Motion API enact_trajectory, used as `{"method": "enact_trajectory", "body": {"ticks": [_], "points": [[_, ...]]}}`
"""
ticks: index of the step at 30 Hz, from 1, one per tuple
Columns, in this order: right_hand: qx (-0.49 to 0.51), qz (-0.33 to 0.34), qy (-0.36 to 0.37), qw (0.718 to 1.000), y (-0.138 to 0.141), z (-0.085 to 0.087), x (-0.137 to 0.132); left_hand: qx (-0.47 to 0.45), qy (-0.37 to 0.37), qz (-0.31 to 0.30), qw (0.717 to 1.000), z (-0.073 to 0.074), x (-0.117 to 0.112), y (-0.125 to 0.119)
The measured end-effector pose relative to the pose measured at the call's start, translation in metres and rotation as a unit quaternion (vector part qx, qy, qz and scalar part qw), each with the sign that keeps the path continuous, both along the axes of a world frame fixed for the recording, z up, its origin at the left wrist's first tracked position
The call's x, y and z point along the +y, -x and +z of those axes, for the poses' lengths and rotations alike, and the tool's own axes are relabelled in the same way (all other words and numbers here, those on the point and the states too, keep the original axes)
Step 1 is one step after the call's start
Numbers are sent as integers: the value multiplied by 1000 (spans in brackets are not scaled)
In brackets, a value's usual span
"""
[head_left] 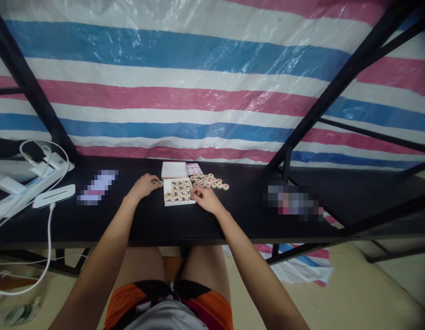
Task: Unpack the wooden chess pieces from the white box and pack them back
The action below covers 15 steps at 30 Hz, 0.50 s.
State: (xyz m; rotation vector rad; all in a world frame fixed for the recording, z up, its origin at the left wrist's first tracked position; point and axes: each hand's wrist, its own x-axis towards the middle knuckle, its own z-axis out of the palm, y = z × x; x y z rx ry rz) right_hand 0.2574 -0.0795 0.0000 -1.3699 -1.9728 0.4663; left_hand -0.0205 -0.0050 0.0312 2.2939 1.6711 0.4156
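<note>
My left hand (146, 186) rests on the desk left of an open white box, its fingers curled at a couple of Chinese chess pieces (160, 183). The white box (167, 185) holds several round cream pieces with dark characters (176, 194), laid in rows, with some bare floor at its upper left. My right hand (206, 200) is at the box's right edge, thumb and fingers bent together over the pieces there; what is between the fingertips is hidden. Just beyond it lies a loose cluster of pieces with red characters (212, 182).
A white box lid (174, 169) and a folded pink-and-white paper (194, 169) lie behind the box on the black desk (146, 229). Leftward are a blurred phone-like item (98, 187), a white charger (54, 196) and cabled power strip (30, 188). A blurred item (295, 201) lies right. Black frame bars (322, 96) slant upward.
</note>
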Motion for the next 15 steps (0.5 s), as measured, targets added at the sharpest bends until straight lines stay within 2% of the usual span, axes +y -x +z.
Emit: {"method": "enact_trajectory", "body": {"ticks": [7,15], "points": [[-11,-2,5,1000,1,3,-3,-6,-7,7,1000,-3,0,-1],[-19,-6,1,1000,1,2,-3,8,-9,13,1000,3,-6,-5]]}}
